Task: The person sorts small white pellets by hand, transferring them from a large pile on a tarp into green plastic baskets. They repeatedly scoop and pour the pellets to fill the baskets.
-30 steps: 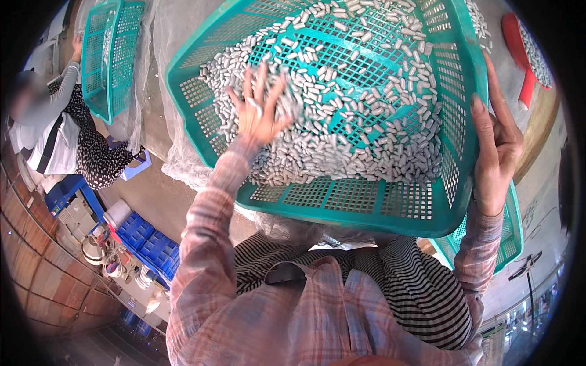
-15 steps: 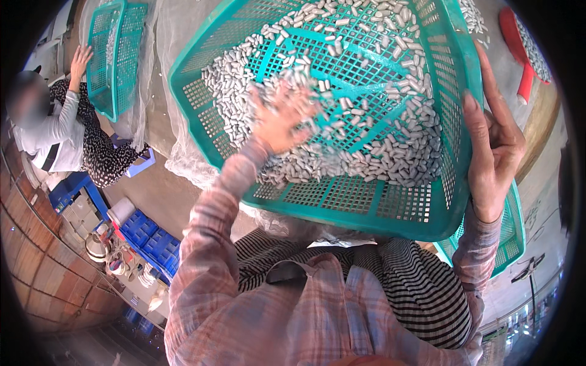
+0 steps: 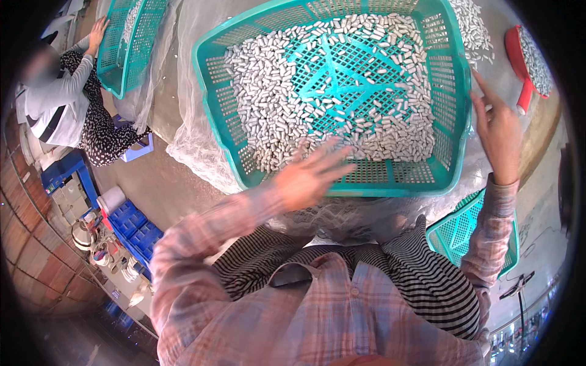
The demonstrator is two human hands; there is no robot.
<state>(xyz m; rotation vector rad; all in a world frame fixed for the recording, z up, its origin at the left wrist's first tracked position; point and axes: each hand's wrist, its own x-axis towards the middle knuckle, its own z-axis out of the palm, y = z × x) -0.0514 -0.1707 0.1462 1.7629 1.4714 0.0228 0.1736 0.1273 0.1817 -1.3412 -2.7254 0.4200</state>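
A green plastic basket [image 3: 332,190] with lattice walls lies in front of me, holding many small greyish-white capsule-shaped pieces [image 3: 262,85]. They are heaped along the left, near and right sides and thinner over the middle lattice. My left hand [image 3: 311,174] is above the near rim by the near-left corner, its fingers spread and slightly blurred, with nothing gripped. Beside the right wall is my right hand [image 3: 502,131], thumb and forefinger stretched toward the outside of the rim. Whether those fingertips touch the rim I cannot tell.
Loose pieces [image 3: 473,30] lie beyond the basket's right corner, near a red scoop [image 3: 519,67] filled with them. Clear plastic sheeting [image 3: 198,143] lies under the basket. Another green basket [image 3: 506,244] stands low right. A seated person [image 3: 67,116] touches a green basket [image 3: 125,79] at far left.
The basket has come down from a tilt to lie flatter. My left hand has moved from among the pieces to the near rim. The pieces have spread more over the left side.
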